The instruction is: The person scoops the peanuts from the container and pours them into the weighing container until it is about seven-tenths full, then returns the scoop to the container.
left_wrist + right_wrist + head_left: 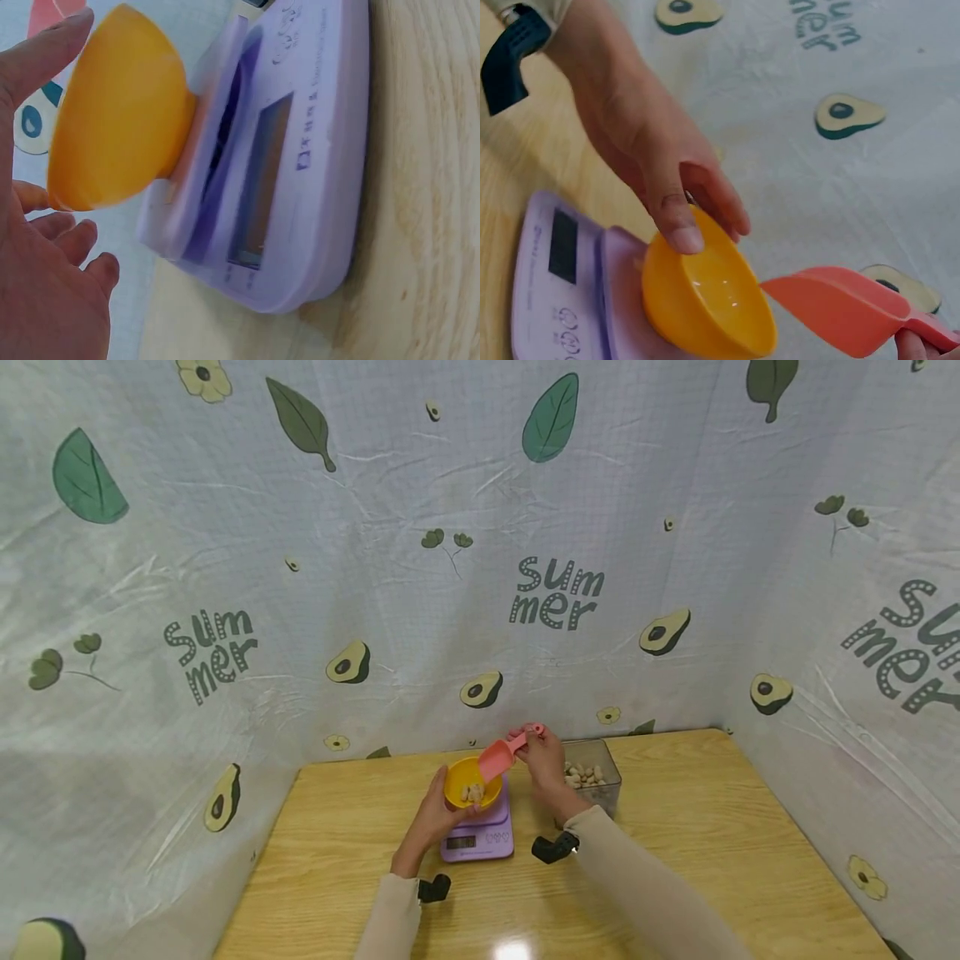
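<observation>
My left hand [433,817] holds a yellow bowl [124,112] by its rim, thumb on one side and fingertips on the other. The bowl sits on a purple kitchen scale [477,850] and holds a few peanuts [472,793]. With my right hand [546,762] I grip a pink scoop [497,760] by its handle. The scoop's lip slants down at the bowl's rim in the head and right wrist views. No peanuts show inside the scoop. In the right wrist view only the fingertips [913,346] of my right hand appear, at the handle.
A clear rectangular container [611,785] of peanuts stands right of the scale, partly hidden behind my right wrist. Around it lies a wooden table [675,827]. A printed curtain [420,610] rises along the table's back and sides.
</observation>
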{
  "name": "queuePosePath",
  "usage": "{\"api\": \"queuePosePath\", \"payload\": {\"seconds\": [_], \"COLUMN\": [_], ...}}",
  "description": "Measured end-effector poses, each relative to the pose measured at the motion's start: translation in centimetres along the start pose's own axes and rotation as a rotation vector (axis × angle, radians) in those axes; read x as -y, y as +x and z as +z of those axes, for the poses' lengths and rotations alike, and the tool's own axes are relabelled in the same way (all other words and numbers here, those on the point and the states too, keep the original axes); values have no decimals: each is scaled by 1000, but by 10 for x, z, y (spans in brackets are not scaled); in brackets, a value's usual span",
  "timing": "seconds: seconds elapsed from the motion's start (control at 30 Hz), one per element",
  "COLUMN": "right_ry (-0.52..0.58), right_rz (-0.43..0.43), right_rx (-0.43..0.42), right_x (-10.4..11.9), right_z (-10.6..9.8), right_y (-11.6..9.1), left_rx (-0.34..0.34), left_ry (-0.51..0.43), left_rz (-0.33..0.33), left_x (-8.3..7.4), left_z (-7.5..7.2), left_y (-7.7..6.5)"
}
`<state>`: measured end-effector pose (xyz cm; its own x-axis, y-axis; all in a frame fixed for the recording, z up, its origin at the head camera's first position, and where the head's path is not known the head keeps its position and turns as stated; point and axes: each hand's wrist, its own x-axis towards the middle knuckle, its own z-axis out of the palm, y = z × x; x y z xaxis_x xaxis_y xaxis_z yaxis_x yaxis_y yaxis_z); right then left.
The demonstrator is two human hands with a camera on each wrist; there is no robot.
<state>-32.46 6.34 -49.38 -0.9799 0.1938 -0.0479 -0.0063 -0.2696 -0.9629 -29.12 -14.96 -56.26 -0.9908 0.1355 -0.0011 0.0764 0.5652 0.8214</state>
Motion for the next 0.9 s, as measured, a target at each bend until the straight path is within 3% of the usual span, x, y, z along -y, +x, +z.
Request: {"api": "queuePosePath", "payload": {"seconds": [0.17,0.43,0.7,0.9], "right_ry": [139,225,277,233], "right_rz": [75,67,47,-17], "right_rx": [-54,-59,-36,-49], "right_x": [4,20,49,66], "right_z": [-12,-31,-57,-77], "right_y": [2,-5,-9,-9], "left_rx": [-41,-77,-92,-78], "left_ry": [32,40,-22,-62], "left_rz": [16,105,209,253], "left_x": [-5,-24,-59,-77], "left_z": [-7,-16,-17,-9], "left_y": [-3,-7,-12,-8]}}
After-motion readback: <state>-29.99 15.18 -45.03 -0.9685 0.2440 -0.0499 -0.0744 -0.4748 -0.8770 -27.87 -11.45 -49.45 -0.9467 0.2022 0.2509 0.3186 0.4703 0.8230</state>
